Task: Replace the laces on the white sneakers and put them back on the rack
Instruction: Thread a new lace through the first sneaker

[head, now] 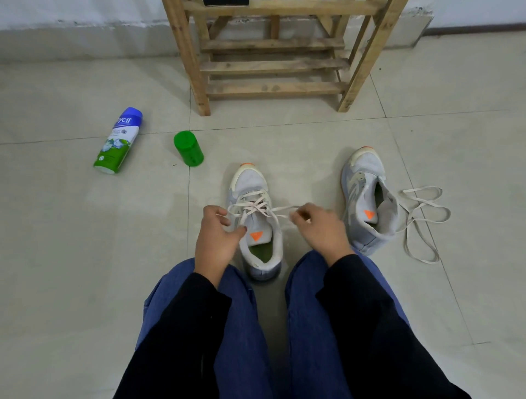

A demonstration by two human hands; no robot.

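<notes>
A white sneaker (253,185) with an orange triangle on its tongue stands on the floor between my knees, toe pointing away. A cream lace (256,206) is threaded through its eyelets. My left hand (217,237) pinches the lace's left end beside the shoe. My right hand (321,227) pinches the right end, pulled out to the right. The second white sneaker (367,199) leans on the floor to the right, unlaced, with a loose cream lace (421,216) lying beside it. The wooden shoe rack (273,67) stands ahead against the wall.
A blue, white and green spray can (118,141) lies on the tiles at the left. Its green cap (188,148) lies nearer the shoe. My knees in blue trousers fill the bottom of the view. A dark object (226,2) sits on an upper rack shelf.
</notes>
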